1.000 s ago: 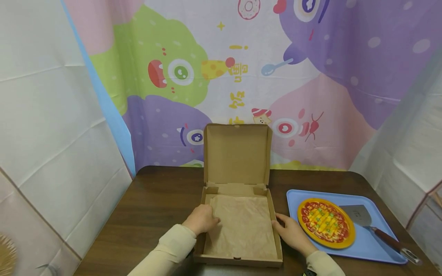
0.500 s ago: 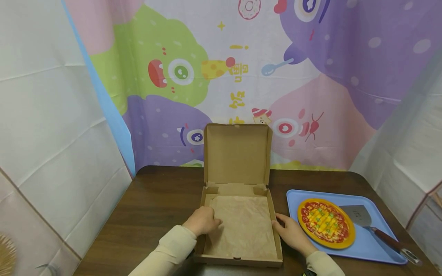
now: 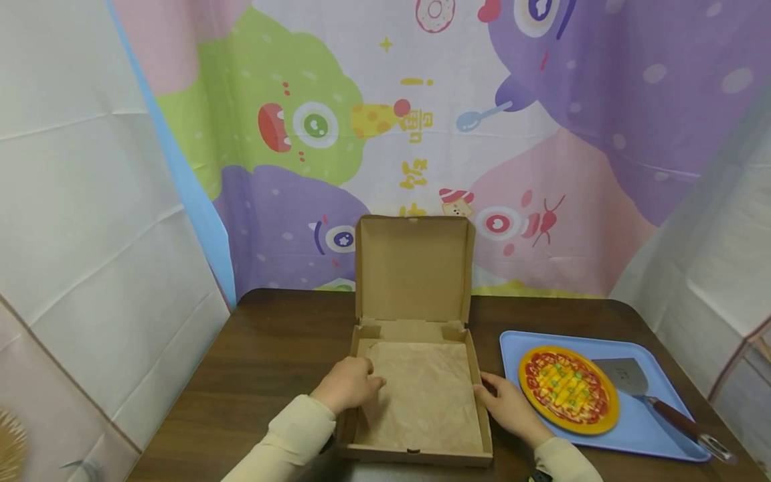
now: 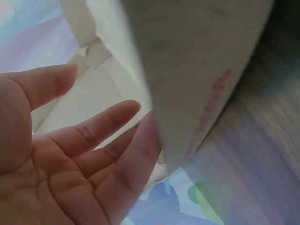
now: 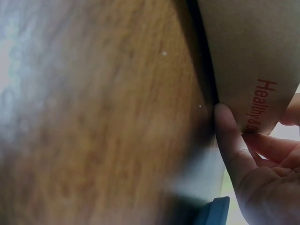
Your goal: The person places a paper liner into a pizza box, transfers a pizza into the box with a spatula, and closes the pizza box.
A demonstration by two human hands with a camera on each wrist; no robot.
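Note:
A brown cardboard pizza box stands on the table with its lid raised. Crumpled brown paper lines its bottom. At the left wall is my left hand, thumb apart from the loosely bent fingers; in the left wrist view a fingertip touches the wall and nothing is held. My right hand holds the right wall, its thumb over the top edge and its fingers against the outer side, which bears red print in the right wrist view.
Right of the box lies a blue tray. On it are a pizza on a round orange-yellow base and a pizza server whose handle overhangs the tray's corner. A patterned cloth hangs behind the dark wooden table.
My left hand has shifted slightly left, its thumb and fingers now a little farther apart. The right hand, box and tray stay put.

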